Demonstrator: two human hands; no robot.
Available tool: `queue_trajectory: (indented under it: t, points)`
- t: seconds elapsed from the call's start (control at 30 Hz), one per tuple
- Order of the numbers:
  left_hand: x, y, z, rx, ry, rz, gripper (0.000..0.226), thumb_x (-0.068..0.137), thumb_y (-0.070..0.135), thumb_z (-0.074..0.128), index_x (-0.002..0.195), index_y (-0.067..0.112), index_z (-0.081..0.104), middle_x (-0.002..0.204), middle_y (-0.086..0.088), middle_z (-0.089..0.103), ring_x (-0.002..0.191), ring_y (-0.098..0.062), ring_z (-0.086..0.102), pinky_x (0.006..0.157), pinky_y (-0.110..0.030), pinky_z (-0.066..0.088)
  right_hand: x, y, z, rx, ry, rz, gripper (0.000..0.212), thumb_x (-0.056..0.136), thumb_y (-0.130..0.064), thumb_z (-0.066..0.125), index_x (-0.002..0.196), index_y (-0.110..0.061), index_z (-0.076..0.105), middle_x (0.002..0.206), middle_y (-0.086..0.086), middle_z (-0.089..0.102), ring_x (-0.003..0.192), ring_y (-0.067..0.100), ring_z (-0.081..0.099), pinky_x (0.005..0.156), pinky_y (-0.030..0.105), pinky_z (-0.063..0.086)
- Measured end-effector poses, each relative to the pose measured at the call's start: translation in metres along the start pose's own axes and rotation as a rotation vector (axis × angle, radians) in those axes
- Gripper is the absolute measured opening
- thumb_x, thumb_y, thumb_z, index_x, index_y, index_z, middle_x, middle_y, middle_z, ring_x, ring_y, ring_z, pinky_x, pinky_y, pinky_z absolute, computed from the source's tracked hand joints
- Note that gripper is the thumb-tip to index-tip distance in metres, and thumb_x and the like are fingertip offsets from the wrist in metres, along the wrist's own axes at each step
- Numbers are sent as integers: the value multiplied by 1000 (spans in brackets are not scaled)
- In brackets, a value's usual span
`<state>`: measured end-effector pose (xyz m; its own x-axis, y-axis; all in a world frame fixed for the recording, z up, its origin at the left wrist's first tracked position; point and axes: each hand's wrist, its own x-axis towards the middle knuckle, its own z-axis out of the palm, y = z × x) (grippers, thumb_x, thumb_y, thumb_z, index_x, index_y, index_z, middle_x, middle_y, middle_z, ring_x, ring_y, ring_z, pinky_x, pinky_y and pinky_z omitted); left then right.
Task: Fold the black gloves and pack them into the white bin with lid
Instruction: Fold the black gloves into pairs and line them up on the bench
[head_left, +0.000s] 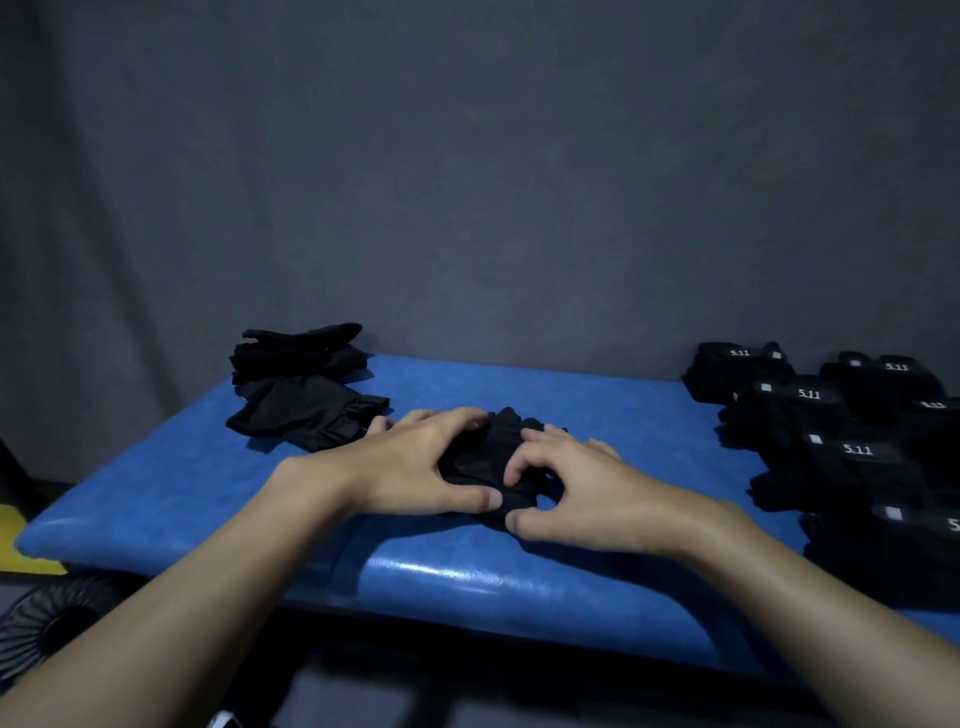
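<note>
- Black gloves (304, 387), a loose stack of them, sat at the far left corner of the blue bench (208, 493), the lowest one spread flat and fingerless; whether these were finished or waiting could not be told for certain.
- Left hand (415, 462) was arched over the middle glove (491, 457), fingers curled across its far side and thumb pressed to its near edge, so it was grasping the fabric and pinning it to the bench.
- That single glove lay bunched at the centre of the bench between the two hands, partly doubled over on itself but not yet a neat flat fold.
- Right hand (576, 499) was pinching the glove's near right edge between bent forefinger and thumb, the other fingers resting just beyond it.
- Labelled pile (841, 441) of many more black gloves filled the right end of the bench, white "5.11" marks facing up; they looked compact, though their state was unclear in the dim light.
- White bin and its lid were nowhere in view, so no packing could be confirmed.
- Judged from this, the task was in its folding stage: one glove was mid-fold, some appeared sorted into piles, and all the packing and closing of the lid seemed left to do.
</note>
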<state>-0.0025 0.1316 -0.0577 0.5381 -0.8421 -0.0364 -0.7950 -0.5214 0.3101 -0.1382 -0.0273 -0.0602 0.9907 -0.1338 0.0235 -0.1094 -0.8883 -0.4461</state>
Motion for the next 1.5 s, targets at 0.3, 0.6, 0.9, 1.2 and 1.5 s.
queue_trajectory:
  t: [0.3,0.6,0.9,1.2,1.5]
  points:
    - [4,10,5,115,-33,-25,90,76,83,51,149,38,21,147,18,31,142,-7,18,114,-47,16,5,24,-8,116,-47,42,47,68,-70,66,93,-32,52,122,-14,56,137,0,31,121,42,-4]
    - [2,2,5,26,10,-17,70,87,68,52,147,43,27,145,21,36,140,-5,23,114,-45,15,3,23,-10,128,-93,69,77,82,-51,70,145,-40,28,151,-20,23,148,0,-7,122,41,-5]
    - [-6,-29,-18,-79,371,-31,55,83,66,58,130,37,55,133,15,56,126,-9,48,110,-43,35,33,9,-13,174,163,-57,41,68,-65,66,105,-51,54,122,-17,52,131,6,33,115,42,26]
    - [-30,-87,-25,235,451,-266,35,77,61,67,99,34,64,105,11,54,105,-18,51,82,-36,32,65,-31,11,166,146,-114,20,83,-45,68,101,-48,60,126,-10,53,129,9,39,116,41,25]
    - [-30,-91,-27,111,641,-135,10,88,36,64,81,28,65,87,12,59,89,-18,60,77,-37,43,81,-46,23,236,157,-162,40,82,-45,67,119,-46,53,122,-25,53,130,8,40,115,41,29]
